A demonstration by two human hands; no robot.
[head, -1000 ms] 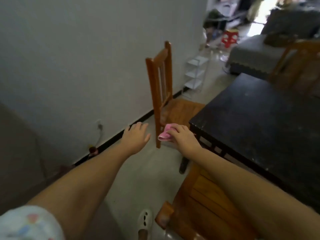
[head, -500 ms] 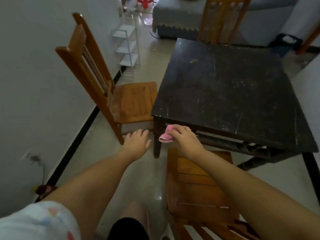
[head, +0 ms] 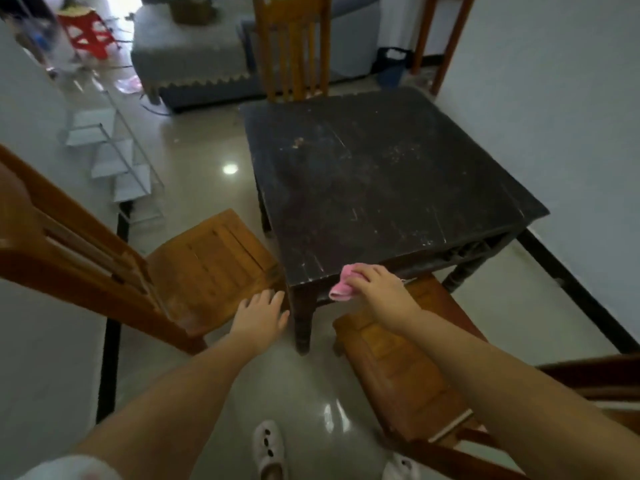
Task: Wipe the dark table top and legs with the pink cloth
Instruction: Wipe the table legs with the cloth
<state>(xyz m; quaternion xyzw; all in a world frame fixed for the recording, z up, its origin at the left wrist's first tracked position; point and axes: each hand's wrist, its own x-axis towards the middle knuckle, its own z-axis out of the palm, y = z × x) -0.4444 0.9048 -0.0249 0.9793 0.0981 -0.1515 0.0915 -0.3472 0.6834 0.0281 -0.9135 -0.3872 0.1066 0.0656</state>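
Gripping the bunched pink cloth [head: 341,285], the right hand [head: 379,292] pressed it against the near edge of the dark table [head: 381,174], just beside the corner leg [head: 302,320]. Left hand [head: 259,315] hovered flat-fingered, holding nothing, near that leg. Judgement: best to spread the cloth flatter, keep firm pressure, and overlap strokes along the rail before working down the leg.

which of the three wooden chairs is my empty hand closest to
The chair on your left, its seat beside the table's near corner. Your left hand hovers at that seat's edge; the chair under your right arm and the one behind the table are farther.
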